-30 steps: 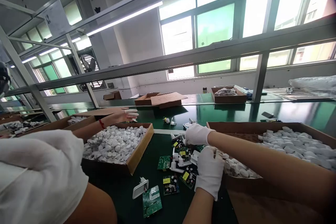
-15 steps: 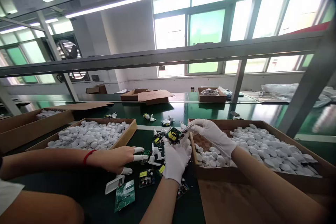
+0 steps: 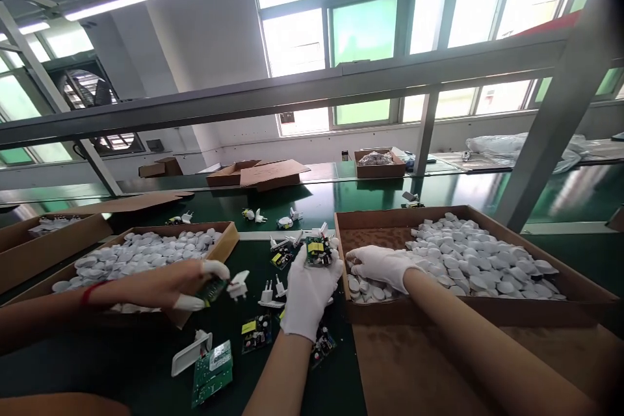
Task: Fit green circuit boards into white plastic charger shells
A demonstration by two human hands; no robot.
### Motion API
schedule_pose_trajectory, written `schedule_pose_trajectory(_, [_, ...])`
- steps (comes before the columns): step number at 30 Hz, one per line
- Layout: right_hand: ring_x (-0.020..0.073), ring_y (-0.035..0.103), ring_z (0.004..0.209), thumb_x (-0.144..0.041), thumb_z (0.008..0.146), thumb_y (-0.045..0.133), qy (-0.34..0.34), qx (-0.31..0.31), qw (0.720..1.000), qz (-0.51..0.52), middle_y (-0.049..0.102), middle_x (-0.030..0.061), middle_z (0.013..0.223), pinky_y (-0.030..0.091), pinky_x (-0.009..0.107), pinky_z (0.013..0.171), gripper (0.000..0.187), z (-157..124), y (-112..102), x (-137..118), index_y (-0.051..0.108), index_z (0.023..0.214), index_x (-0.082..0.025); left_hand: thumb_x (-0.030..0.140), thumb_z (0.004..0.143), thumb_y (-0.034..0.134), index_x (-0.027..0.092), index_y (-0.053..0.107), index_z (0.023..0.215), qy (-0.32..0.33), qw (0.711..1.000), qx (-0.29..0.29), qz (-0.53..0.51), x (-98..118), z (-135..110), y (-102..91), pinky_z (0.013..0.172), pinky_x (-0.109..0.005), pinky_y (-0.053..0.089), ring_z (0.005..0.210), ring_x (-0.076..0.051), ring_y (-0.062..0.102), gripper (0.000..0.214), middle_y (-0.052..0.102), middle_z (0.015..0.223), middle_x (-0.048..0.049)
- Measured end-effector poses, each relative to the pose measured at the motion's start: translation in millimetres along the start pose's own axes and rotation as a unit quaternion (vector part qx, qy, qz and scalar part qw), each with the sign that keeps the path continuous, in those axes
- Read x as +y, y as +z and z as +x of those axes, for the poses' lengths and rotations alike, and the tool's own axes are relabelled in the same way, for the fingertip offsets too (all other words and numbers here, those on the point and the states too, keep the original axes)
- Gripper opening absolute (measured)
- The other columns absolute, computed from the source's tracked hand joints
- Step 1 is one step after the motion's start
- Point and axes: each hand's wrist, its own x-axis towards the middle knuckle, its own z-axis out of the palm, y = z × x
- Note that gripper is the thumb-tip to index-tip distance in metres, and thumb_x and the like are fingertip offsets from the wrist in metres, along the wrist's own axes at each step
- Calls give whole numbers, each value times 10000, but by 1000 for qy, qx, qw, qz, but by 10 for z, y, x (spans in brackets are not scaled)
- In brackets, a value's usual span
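My left hand [image 3: 312, 292], in a white glove, is closed on a circuit board [image 3: 319, 251] with a yellow-wrapped component, held palm up over the bench. A white plug part [image 3: 322, 231] is just beyond the board. My right hand [image 3: 383, 266], gloved too, is low in the near left corner of the right cardboard box [image 3: 355, 320]. Its loosely bent, slightly parted fingers touch small white plastic caps [image 3: 370, 291], none visibly gripped. Below my left wrist lie more circuit boards [image 3: 256, 333], and white plug pieces [image 3: 269, 296] lie left of it.
At left, another person's hand [image 3: 190, 283] with white finger covers holds a circuit board by a plug, in front of a box of white caps [image 3: 160, 250]. A green board [image 3: 213, 370] lies nearer me. A metal rail [image 3: 273, 97] crosses above the bench.
My right hand has left the board and dropped into the box of caps. The other person's hand has lifted a board and plug off the bench. The view has shifted slightly.
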Motion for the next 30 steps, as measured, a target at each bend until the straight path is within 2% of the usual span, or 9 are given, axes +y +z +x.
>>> schedule_pose_trajectory(4, [184,584,561,-172,536,606,4,10,1000,-3,643,25,704,448,320,531,328,-11,19,-54,646,837,-298,70,712,577,287,428,1121,75,989,30,125,-35,-43,17,481,-180,442,625,-107,554,486,553,919,-21])
schedule_pose_trajectory(7, [185,598,616,-207,591,590,-5,40,998,52,644,48,789,471,312,550,323,-28,-10,-26,620,906,-273,41,680,601,227,478,1051,54,988,72,123,-55,-26,-5,360,-129,352,496,-63,500,434,560,837,-13])
schedule_pose_trajectory(12, [141,600,821,-276,744,467,-56,61,972,221,587,63,1039,511,233,670,352,-132,-158,-101,494,1086,-194,-15,707,516,131,519,855,30,987,137,74,-94,40,-82,513,-171,460,622,-99,561,208,572,773,-33])
schedule_pose_trajectory(15, [159,586,881,-308,696,549,-71,65,918,384,611,61,991,507,242,735,318,-160,-123,-190,541,986,-178,-9,705,514,146,516,893,37,987,139,74,-120,43,-112,636,-233,489,738,-130,576,244,584,854,-45])
schedule_pose_trajectory(17, [197,597,847,-292,630,610,-59,87,892,440,639,85,895,509,299,744,286,-144,-16,-215,575,876,-151,63,728,531,155,518,920,33,991,106,78,-125,34,-114,699,-254,484,847,-155,561,214,576,952,-62])
schedule_pose_trajectory(20, [219,592,839,-270,609,611,-66,140,892,426,633,102,885,481,361,792,269,-112,155,-205,576,840,-137,253,788,501,172,521,962,30,993,52,98,-116,16,-88,777,-294,464,991,-189,499,192,540,1064,-77])
schedule_pose_trajectory(22, [211,570,888,-280,638,581,-102,187,894,395,607,100,957,452,369,838,309,-112,218,-190,559,915,-143,321,799,475,186,521,984,40,990,44,126,-112,-1,-60,811,-314,450,1027,-196,476,233,525,1097,-73])
schedule_pose_trajectory(26, [174,568,877,-281,710,501,-194,227,890,344,585,97,978,458,356,833,415,-159,254,-182,459,1098,-141,326,799,477,213,509,1020,54,985,27,159,-125,-48,-1,836,-339,435,1046,-205,461,251,517,1108,-61])
schedule_pose_trajectory(30, [156,555,896,-243,735,466,-261,247,890,282,581,85,972,446,334,848,387,-226,267,-200,452,1110,-148,265,821,445,215,526,988,64,983,-19,170,-140,-82,20,829,-360,439,1063,-209,443,193,527,1087,-49])
